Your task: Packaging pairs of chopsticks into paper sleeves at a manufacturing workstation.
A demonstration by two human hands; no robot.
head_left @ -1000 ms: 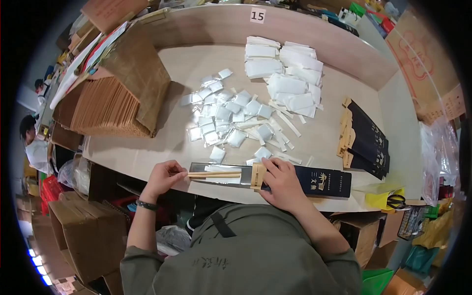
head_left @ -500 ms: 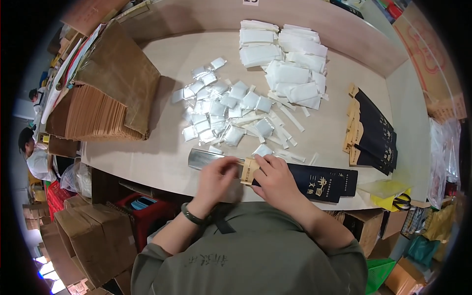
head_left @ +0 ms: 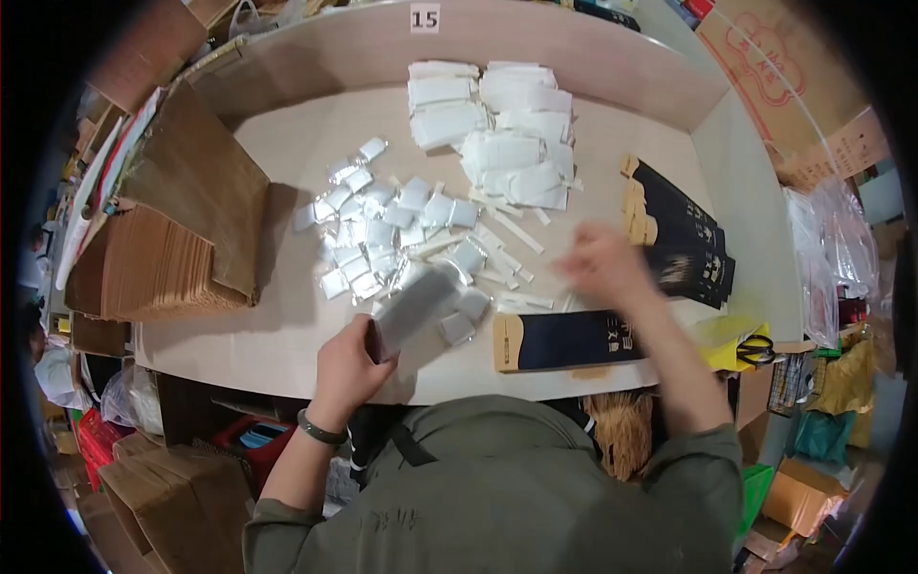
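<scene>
My left hand (head_left: pixel 352 366) is closed on the near end of a long, flat, silver-grey piece (head_left: pixel 418 311), lifted at a slant over the table's front part. Motion blurs this piece, so its exact kind is unclear. Raised over the table on the right is my right hand (head_left: pixel 604 266), smeared by movement; whether it holds anything does not show. Below it, near the front edge, lies a black packet (head_left: pixel 564 342) with a tan end. More black packets (head_left: pixel 677 215) overlap in a fan at the right. Small clear-wrapped silvery sachets (head_left: pixel 381 225) spread beyond my left hand.
White paper packets (head_left: pixel 516 143) are heaped at the back, with thin white strips (head_left: pixel 512 232) in front. An open carton (head_left: pixel 206 182) of brown cards stands on the left. Black-handled scissors (head_left: pixel 755 349) rest by yellow material at the right edge. A low partition (head_left: pixel 335 72) bounds the back.
My left hand has lifted the silver-grey piece off the table. My right hand has let go of the black packet and moved up and right. The whole view has shifted.
</scene>
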